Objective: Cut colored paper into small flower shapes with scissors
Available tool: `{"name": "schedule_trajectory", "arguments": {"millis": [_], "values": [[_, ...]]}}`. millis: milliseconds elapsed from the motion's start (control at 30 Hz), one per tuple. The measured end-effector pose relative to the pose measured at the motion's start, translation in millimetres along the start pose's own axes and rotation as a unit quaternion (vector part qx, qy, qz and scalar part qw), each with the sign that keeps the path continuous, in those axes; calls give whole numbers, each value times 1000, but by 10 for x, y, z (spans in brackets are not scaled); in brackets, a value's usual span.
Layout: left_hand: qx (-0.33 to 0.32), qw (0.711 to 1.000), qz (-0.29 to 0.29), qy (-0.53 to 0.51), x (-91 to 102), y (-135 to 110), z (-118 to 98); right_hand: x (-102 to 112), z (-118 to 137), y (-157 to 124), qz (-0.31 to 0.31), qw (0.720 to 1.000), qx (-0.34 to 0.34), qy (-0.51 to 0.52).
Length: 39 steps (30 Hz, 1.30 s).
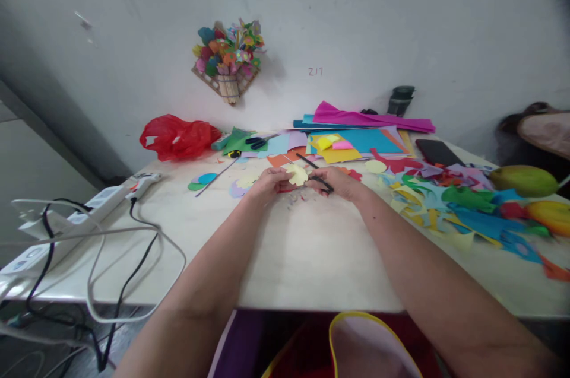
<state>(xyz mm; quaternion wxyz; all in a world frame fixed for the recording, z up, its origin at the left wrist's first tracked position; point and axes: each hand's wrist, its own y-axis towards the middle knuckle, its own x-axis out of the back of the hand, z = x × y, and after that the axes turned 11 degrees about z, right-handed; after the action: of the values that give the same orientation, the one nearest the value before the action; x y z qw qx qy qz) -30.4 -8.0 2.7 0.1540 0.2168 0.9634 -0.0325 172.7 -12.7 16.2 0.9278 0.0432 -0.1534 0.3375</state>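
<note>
Beyond the table, a pale wall (356, 22) takes up the top of the view, with a fan of paper flowers (231, 57) on it at eleven o'clock, counting the hands as the middle of the dial. Below spreads a white table (320, 271), its near edge running across six o'clock; the widest stretch for moving lies there, between the left forearm (214, 259) and the right forearm (414, 253). From three to four o'clock, coloured paper scraps (472, 218) crowd that side. Between eight and nine, a power strip (109, 200) lies along the left edge, its cables (104, 360) hanging over the near one. At two o'clock sits a stack of coloured paper (383, 142); between nine and ten, a red plastic bag (178, 137). The left hand (271, 182) and right hand (333, 179) are near each other over the tabletop. A phone (439, 153) lies just short of three, and scissors (256, 143) between ten and eleven. Mid-dial, the left fingers pinch a pale yellow paper flower (297, 176) by its left side. The right fingers, at its other side, are curled round a thin dark stick (323, 184), perhaps a pen or tool; blur hides which.
</note>
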Motion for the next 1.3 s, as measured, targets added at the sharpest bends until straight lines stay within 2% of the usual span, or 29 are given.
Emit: {"name": "schedule_trajectory", "arguments": {"millis": [633, 900, 1300], "values": [[2, 1000, 29, -2, 39, 24, 29, -28, 25, 1, -4, 1000, 1, -7], [3, 1000, -3, -3, 14, 6, 3, -51, 90, -19, -8, 1000, -18, 13], [-83, 996, -20, 6, 36, 38, 12, -39, 65, -13, 7, 996, -27, 79]]}}
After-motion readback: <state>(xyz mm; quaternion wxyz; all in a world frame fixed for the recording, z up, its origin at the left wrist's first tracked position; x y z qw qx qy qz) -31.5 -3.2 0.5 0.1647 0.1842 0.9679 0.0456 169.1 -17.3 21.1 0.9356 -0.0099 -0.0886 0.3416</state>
